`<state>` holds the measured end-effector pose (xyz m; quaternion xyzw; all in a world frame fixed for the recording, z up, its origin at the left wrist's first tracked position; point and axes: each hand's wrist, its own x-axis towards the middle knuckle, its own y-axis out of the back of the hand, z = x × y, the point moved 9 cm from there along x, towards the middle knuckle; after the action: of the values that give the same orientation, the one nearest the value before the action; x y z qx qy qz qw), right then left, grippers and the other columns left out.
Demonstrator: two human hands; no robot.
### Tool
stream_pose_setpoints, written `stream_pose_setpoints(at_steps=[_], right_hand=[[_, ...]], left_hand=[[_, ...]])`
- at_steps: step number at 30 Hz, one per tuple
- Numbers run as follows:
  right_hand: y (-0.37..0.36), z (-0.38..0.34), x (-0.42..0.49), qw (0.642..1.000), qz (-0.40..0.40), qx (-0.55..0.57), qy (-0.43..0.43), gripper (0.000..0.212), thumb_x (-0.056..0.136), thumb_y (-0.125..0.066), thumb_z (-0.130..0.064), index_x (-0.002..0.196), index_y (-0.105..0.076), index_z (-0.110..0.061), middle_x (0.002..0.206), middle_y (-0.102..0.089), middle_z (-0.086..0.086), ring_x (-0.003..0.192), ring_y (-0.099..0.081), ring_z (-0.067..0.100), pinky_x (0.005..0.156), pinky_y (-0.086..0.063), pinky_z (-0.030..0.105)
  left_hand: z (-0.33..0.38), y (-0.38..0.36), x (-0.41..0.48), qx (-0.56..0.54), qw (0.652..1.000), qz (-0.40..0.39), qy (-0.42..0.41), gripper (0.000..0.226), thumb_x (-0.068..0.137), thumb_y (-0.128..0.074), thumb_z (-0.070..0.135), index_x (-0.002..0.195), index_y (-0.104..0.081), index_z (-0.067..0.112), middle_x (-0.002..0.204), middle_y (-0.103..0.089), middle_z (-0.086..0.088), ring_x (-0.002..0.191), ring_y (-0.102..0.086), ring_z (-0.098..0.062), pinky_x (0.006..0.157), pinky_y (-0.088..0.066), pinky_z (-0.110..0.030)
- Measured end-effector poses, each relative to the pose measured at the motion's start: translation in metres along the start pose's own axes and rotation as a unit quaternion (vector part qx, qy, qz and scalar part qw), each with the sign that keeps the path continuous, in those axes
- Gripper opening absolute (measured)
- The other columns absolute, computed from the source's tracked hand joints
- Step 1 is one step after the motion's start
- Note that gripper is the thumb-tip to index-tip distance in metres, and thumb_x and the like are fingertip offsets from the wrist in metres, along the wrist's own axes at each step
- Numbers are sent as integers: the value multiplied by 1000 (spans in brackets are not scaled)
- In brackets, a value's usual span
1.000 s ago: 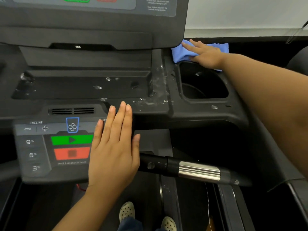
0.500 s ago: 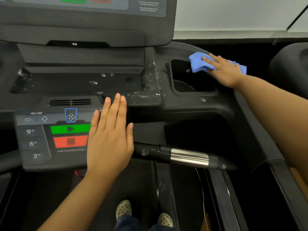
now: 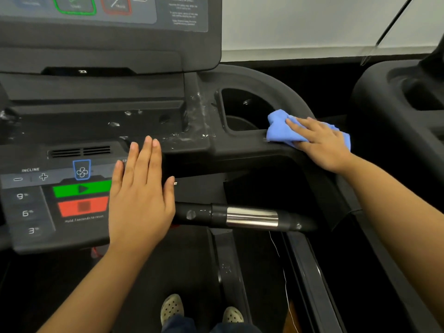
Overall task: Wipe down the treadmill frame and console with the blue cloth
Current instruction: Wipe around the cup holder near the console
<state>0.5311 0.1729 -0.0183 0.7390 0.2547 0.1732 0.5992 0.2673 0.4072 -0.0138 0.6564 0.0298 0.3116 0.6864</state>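
Head view: right hand (image 3: 322,145) flat-pressed blue cloth (image 3: 280,131) onto cup-holder rim (image 3: 245,137), mid-right; left hand (image 3: 141,195) (flat, empty) probably braced on control panel (image 3: 36,212).

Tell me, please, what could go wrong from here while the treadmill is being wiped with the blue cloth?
1. The left hand lies flat right beside the green start button; a slip might start the treadmill under the shoes.
2. The right hand presses the blue cloth at the rim of the cup holder; the cloth could slide in.
3. The white splashes left of the cup holder may get missed.
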Motion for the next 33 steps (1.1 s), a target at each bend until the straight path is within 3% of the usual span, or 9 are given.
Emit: stream_pose_setpoints(at_steps=[4, 11, 16, 26, 33], right_hand=[[0, -7, -26, 1000, 13, -18, 14, 54, 89, -32, -41, 143, -28, -44, 150, -34, -11, 142, -20, 17, 110, -12, 43], [-10, -26, -29, 999, 26, -45, -13, 50, 98, -35, -34, 146, -21, -43, 153, -28, -12, 143, -18, 14, 114, -7, 47], [-28, -75, -27, 997, 54, 41, 27, 52, 98, -37, -25, 147, -23, -36, 154, -25, -6, 143, -18, 20, 113, -10, 45], [-47, -142, -10, 994, 76, 74, 24, 53, 97, -35, -24, 147, -21, -36, 155, -23, -8, 144, -15, 17, 113, -7, 45], [-44, -176, 8, 975, 90, 204, -13, 50, 98, -32, -20, 147, -27, -24, 143, -45, -1, 140, -26, 18, 114, -7, 42]], left_hand=[[2, 0, 1, 1, 1000, 0, 1, 62, 96, -31, 35, 150, -17, 9, 157, -20, -7, 145, -9, -19, 117, -5, -37], [3, 0, 0, 6, 1000, 1, 2, 62, 96, -32, 35, 150, -17, 9, 157, -20, -8, 146, -10, -21, 117, -5, -39], [5, -1, 1, 5, 1000, 5, -1, 62, 96, -33, 33, 150, -17, 9, 157, -20, -8, 146, -11, -22, 117, -6, -39], [3, -1, 0, 4, 1000, 8, 1, 62, 95, -35, 32, 150, -19, 9, 157, -21, -7, 146, -12, -22, 117, -6, -38], [3, 0, 1, 0, 1000, 8, -4, 62, 94, -35, 31, 150, -18, 10, 157, -21, -8, 146, -12, -22, 116, -4, -37]])
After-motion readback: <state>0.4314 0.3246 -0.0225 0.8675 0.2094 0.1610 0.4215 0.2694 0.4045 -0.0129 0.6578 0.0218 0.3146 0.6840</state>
